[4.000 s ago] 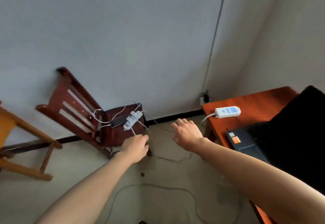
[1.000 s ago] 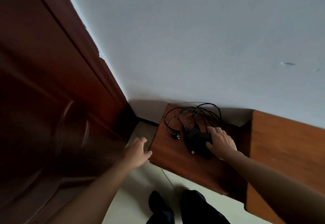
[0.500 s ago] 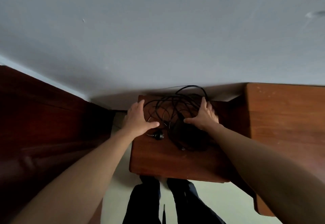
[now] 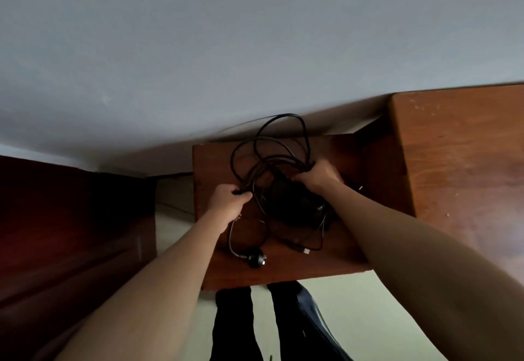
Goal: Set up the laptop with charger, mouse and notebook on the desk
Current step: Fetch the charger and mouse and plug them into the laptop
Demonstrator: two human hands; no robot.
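While both of our arms reach forward over a low dark wooden stand (image 4: pixel 283 272), each hand is closed on part of the charger's black cable (image 4: pixel 279 145). Our left hand (image 4: pixel 228 203) is fisted around a few strands near the stand's left side. Our right hand (image 4: pixel 319 176) is clenched over a bunch of loops at the far end of the charger's black power brick (image 4: pixel 295 204), and it touches the brick; whether it grips the brick itself as well we cannot tell.

The brick lies on the stand, just nearer to us than the right hand. Cable loops rise from between the two hands and arch toward the pale wall (image 4: pixel 255 48), the highest loop showing against it. Loose strands trail toward us across the stand's top. One ends in a round black wall plug (image 4: pixel 255 260) lying near the front edge, and another in a small connector (image 4: pixel 305 251) just right of it.

We see no container here, and the stand's flat top carries only the charger and its cable. A taller, lighter wooden desk (image 4: pixel 459 162) stands right against the stand's right side. Dark wooden panelling (image 4: pixel 71 233) fills the left. Below the stand's front edge our dark trouser legs (image 4: pixel 235 323) show against a light floor (image 4: pixel 368 304).
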